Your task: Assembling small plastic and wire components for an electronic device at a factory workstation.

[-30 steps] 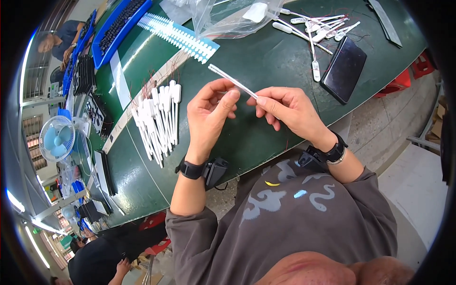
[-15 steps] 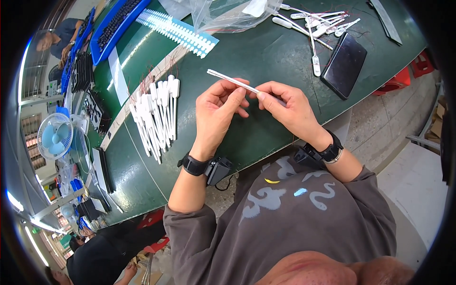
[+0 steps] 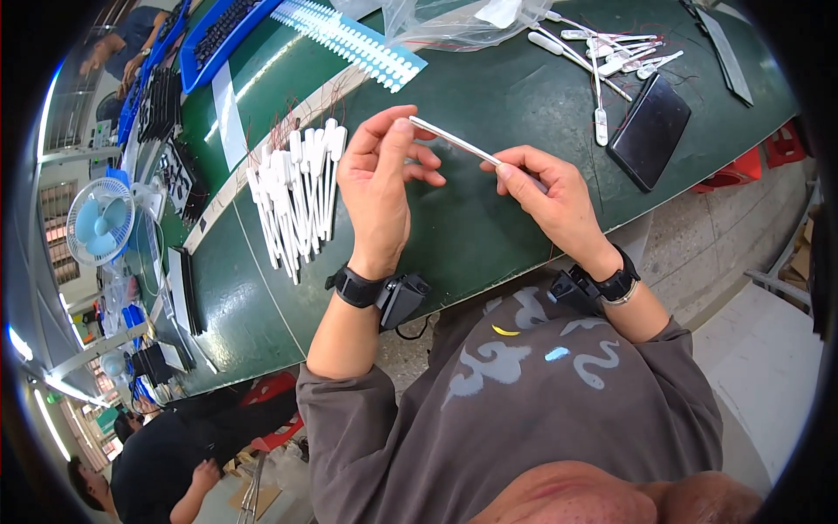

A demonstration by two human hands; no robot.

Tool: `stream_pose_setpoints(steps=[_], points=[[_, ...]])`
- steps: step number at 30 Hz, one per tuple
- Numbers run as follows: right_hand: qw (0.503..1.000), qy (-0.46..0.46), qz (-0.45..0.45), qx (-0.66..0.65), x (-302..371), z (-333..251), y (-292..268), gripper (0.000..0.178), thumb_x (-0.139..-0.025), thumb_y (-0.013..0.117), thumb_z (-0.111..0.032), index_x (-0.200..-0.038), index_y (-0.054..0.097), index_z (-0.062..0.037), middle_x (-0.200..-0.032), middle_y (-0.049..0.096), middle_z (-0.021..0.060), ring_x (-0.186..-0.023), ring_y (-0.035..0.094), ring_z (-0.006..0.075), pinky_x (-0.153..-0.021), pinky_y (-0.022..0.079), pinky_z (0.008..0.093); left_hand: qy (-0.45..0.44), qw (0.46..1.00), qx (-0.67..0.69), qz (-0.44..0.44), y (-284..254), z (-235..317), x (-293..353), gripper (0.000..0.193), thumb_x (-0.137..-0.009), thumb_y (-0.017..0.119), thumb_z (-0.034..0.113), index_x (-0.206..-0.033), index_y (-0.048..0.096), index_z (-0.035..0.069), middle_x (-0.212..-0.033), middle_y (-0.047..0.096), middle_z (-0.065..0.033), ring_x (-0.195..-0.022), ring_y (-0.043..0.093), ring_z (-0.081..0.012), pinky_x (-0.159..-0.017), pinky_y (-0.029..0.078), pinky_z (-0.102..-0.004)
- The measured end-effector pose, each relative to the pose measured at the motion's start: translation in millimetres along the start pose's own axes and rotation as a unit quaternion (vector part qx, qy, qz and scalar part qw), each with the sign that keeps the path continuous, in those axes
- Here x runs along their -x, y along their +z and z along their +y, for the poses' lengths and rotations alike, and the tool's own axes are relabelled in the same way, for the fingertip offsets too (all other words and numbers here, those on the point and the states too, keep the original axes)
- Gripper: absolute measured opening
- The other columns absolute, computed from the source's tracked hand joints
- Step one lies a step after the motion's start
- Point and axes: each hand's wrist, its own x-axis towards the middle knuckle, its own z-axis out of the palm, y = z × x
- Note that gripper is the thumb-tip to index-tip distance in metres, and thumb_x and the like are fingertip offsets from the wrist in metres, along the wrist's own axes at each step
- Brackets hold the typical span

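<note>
A slim white stick (image 3: 454, 141) is held above the green table between both hands. My right hand (image 3: 552, 189) grips its near end between thumb and fingers, covering that end. At the far end, my left hand (image 3: 377, 179) has thumb and forefinger pinched at the tip, the other fingers loosely curled. A row of white paddle-ended sticks (image 3: 297, 192) with thin dark red wires lies left of my left hand. More such sticks (image 3: 611, 52) lie scattered at the far right, beside a black flat rectangular device (image 3: 650, 131).
Farther back are a clear plastic bag (image 3: 463, 26), a light-blue sheet of white stickers (image 3: 349, 44) and a blue bin (image 3: 223, 39) of small black parts. A fan (image 3: 100, 220) stands at left. Other people (image 3: 179, 458) sit nearby; red stools (image 3: 742, 170) stand past the table edge.
My left hand has slid from partway along the stick to its far tip, thumb and forefinger rising. My right hand keeps hold of the near end. The view has shifted slightly.
</note>
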Motion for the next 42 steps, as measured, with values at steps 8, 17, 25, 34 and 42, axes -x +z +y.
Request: stream_pose_setpoints(steps=[8,17,25,34,42], points=[[1.000,-0.002,0.004,0.004,-1.5,5.9,2.9,0.024,-0.101,0.055,-0.020,-0.112,0.068,-0.0018,-0.079,0.057,-0.0070,-0.060,0.036,-0.0018,-0.052,0.027,0.0166,-0.008,1.000,-0.009,-0.002,-7.5,-0.6,-1.7,0.025,-0.098,0.063,0.018,-0.111,0.065,-0.003,-0.092,0.071,-0.0134,-0.068,0.066,-0.0131,-0.054,0.055,-0.0252],[0.988,0.071,-0.018,-0.137,-6.3,6.9,-10.4,0.026,-0.104,0.051,-0.021,-0.114,0.063,0.0002,-0.080,0.054,-0.0053,-0.056,0.033,-0.0011,-0.049,0.024,0.0171,-0.011,0.999,-0.040,0.006,-5.1,-5.7,-5.9,0.021,-0.097,0.065,0.018,-0.103,0.064,-0.002,-0.093,0.071,-0.0160,-0.069,0.067,-0.0145,-0.055,0.056,-0.0258],[0.973,0.098,-0.050,-0.205,-11.8,5.7,-23.1,0.029,-0.105,0.049,-0.024,-0.113,0.062,0.0007,-0.080,0.054,-0.0038,-0.055,0.031,0.0001,-0.049,0.024,0.0171,0.036,0.999,-0.027,-0.015,4.8,-7.2,-1.9,0.015,-0.099,0.060,0.014,-0.101,0.058,-0.001,-0.098,0.070,-0.0189,-0.075,0.068,-0.0170,-0.059,0.057,-0.0275],[0.964,0.108,-0.082,-0.227,-12.2,8.5,-30.3,0.032,-0.105,0.048,-0.025,-0.116,0.061,0.0011,-0.082,0.053,-0.0040,-0.061,0.031,0.0008,-0.053,0.027,0.0162,0.046,0.997,-0.036,-0.051,1.8,-9.3,-3.5,0.014,-0.098,0.059,0.011,-0.102,0.057,-0.002,-0.102,0.070,-0.0197,-0.076,0.067,-0.0173,-0.060,0.057,-0.0275],[0.955,0.115,-0.099,-0.257,-13.2,14.4,-36.4,0.034,-0.105,0.046,-0.026,-0.121,0.058,0.0019,-0.088,0.053,-0.0014,-0.066,0.034,0.0016,-0.057,0.031,0.0157,0.047,0.996,-0.050,-0.053,2.5,-15.3,-5.5,0.014,-0.098,0.060,0.012,-0.101,0.056,-0.001,-0.101,0.070,-0.0190,-0.075,0.067,-0.0165,-0.059,0.056,-0.0264]])
